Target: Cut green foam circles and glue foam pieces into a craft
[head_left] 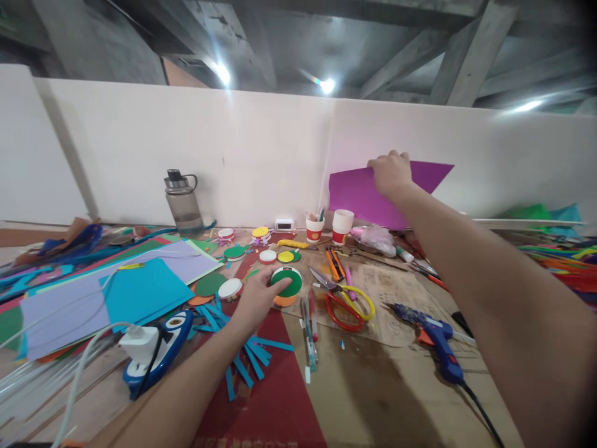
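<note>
Left hand (258, 300) fingers curled on green disc (288, 283) | right hand (389, 173) pinching purple sheet (361, 198)

Purple paper sheet (359, 198) held upright against the white wall, round green-topped disc (288, 283) flat on the table

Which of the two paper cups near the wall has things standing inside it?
The left paper cup has tools standing up out of it. The cup beside it on the right shows nothing above its rim.
</note>
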`<action>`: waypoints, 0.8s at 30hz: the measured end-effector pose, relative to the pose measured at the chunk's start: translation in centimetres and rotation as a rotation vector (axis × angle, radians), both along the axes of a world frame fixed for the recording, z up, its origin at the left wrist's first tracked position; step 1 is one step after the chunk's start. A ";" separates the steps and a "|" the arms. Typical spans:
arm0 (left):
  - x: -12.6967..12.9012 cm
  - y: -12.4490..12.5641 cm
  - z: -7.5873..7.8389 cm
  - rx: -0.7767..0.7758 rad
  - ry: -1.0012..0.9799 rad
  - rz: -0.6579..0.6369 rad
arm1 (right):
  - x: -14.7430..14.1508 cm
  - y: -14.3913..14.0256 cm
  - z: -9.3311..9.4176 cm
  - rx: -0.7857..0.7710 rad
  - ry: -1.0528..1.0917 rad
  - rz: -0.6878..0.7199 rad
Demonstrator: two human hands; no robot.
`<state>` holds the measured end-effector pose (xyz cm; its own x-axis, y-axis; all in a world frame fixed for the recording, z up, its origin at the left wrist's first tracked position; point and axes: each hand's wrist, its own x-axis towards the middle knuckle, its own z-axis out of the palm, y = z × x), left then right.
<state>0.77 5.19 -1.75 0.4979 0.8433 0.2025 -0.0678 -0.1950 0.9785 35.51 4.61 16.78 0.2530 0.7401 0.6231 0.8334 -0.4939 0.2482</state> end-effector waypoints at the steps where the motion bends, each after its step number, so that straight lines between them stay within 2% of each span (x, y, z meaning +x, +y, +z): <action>1: 0.0 -0.1 0.1 -0.005 -0.003 -0.004 | 0.3 0.3 0.0 0.011 -0.025 0.025; 6: 0.0 -0.8 0.6 -0.031 0.008 -0.022 | 2.3 1.6 -1.0 0.026 -0.092 0.110; 12: 0.1 -0.8 0.3 -0.069 0.018 -0.028 | 3.2 2.3 -2.8 -0.035 0.035 0.108; 15: 0.2 -0.7 0.0 -0.074 0.009 -0.045 | 3.1 2.1 -2.5 0.019 0.058 0.141; 19: 0.2 -0.9 0.0 -0.094 0.014 -0.062 | 3.0 1.6 -1.4 0.017 0.048 0.234; 24: 0.3 -1.0 0.3 -0.103 0.029 -0.050 | 3.1 1.7 -2.1 -0.062 0.088 0.131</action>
<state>1.02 4.16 -1.41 0.5446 0.8327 0.1006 -0.0463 -0.0899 0.9949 38.57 6.29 14.72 0.2036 0.8067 0.5547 0.9093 -0.3659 0.1984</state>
